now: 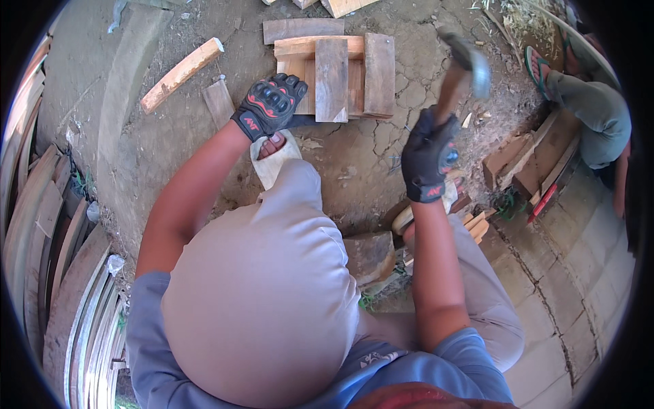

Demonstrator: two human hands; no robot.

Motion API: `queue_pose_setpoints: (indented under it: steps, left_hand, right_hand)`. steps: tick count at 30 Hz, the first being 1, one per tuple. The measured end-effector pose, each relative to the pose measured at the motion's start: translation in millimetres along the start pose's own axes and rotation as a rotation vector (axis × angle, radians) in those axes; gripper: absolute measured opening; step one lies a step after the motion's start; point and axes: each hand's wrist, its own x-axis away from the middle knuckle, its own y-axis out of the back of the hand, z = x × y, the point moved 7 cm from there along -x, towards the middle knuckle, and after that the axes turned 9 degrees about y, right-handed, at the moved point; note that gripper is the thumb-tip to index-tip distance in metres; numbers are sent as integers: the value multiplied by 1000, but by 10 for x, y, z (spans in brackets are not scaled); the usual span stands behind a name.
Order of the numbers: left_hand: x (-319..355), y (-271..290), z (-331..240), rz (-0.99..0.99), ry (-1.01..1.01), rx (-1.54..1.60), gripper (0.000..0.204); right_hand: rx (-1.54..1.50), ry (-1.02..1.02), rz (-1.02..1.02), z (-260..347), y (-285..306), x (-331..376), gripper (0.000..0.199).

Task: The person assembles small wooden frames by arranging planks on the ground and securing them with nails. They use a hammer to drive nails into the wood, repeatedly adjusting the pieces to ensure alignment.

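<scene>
My right hand (429, 153), in a black glove, is closed round the wooden handle of a hammer (452, 88). The hammer's metal head is raised above the ground, right of a wooden assembly (332, 78). That assembly is made of short boards, with two darker slats lying across lighter pieces. My left hand (271, 102), in a black glove with red trim, grips its left edge with bent fingers; the fingertips are partly hidden. Just below the left hand, my foot (271, 146) shows through a pale covering.
A loose wood strip (182, 75) and a small board (219, 103) lie at left. Curved planks (41, 238) are stacked along the left side. Another person's leg (591, 112) is at right, near wooden blocks (531, 157) and a red tool (542, 204). A wood block (369, 258) lies between my legs.
</scene>
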Motion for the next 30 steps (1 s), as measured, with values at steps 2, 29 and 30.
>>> queue_pose_setpoints:
  steps: [2,29,30]
  left_hand:
    - [-37,152,-36,-38,-29,64,50]
    - [-142,282,-10,228,135,39,88]
    - [-161,273,57,267,140,63,90]
  right_hand:
    - [221,-34,326,-73,-169,-112,34]
    - [222,-55,177,182,376,-730,39]
    - [94,3,70,394,493,-787,35]
